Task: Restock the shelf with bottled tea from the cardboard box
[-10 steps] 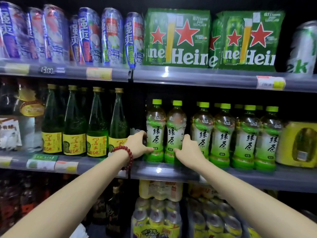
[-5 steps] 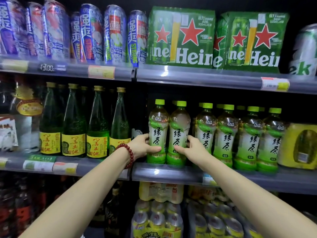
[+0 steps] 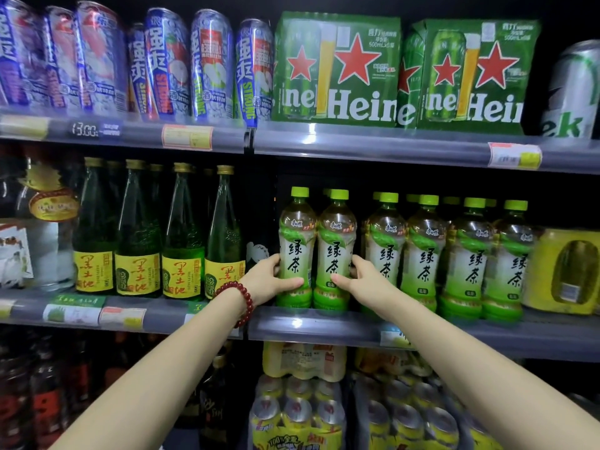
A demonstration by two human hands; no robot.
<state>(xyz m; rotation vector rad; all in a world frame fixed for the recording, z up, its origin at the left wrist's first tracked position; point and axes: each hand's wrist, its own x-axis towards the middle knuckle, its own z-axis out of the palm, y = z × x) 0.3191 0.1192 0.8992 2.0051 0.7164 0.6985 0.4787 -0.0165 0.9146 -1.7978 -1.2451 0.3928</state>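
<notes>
1. The left hand [image 3: 271, 280] is gripping the leftmost clear plastic green-tea bottle with the lime cap [image 3: 297, 251], thumb curling across its lower label. The right hand [image 3: 363, 280] is gripping the matching bottle beside it [image 3: 336, 254] the same way. The 2 bottles are touching each other and seem to be resting at the front of the grey middle shelf [image 3: 324, 329].
2. Risk, I'd say: both are being held low down, so a quick shove could be tipping them backward into the ones behind, or over the front lip.
3. Room: dark gap on the left before the green glass bottles with yellow labels [image 3: 181, 241], and a narrow gap on the right before the next tea row [image 3: 425, 254]. Headroom under the upper shelf rail [image 3: 389, 147] is looking fine. No cardboard box is showing.
</notes>
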